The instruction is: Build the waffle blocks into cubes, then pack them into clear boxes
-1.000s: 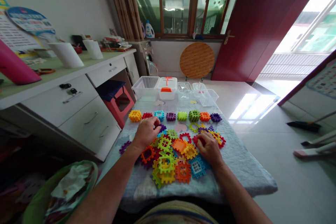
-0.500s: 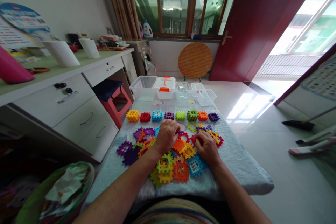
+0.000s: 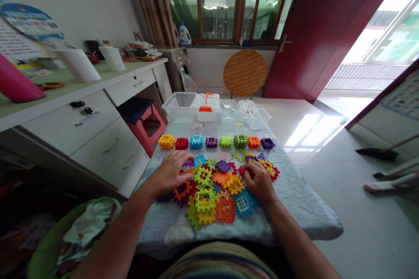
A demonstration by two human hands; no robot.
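A heap of flat, toothed plastic tiles point(image 3: 212, 192) in green, orange, yellow, blue, red and purple lies on a light blue cloth-covered table point(image 3: 294, 200). My left hand point(image 3: 170, 172) rests palm down on the heap's left side, fingers spread over purple and orange tiles. My right hand point(image 3: 258, 181) sits on the heap's right side with fingers curled around a red tile point(image 3: 242, 171). Behind the heap stands a row of assembled coloured cubes point(image 3: 216, 142), from yellow at the left to purple at the right.
Clear plastic boxes point(image 3: 179, 105) and a white box with an orange latch point(image 3: 206, 108) line the table's far edge. A drawer unit point(image 3: 98, 126) and a red stool point(image 3: 145, 124) stand left. A green bag point(image 3: 75, 239) sits at lower left. Tiled floor lies to the right.
My left hand swept right across the heap, then returned left and spread flat, drawing the scattered purple and orange tiles back into the pile. My right hand stayed on the red tile.
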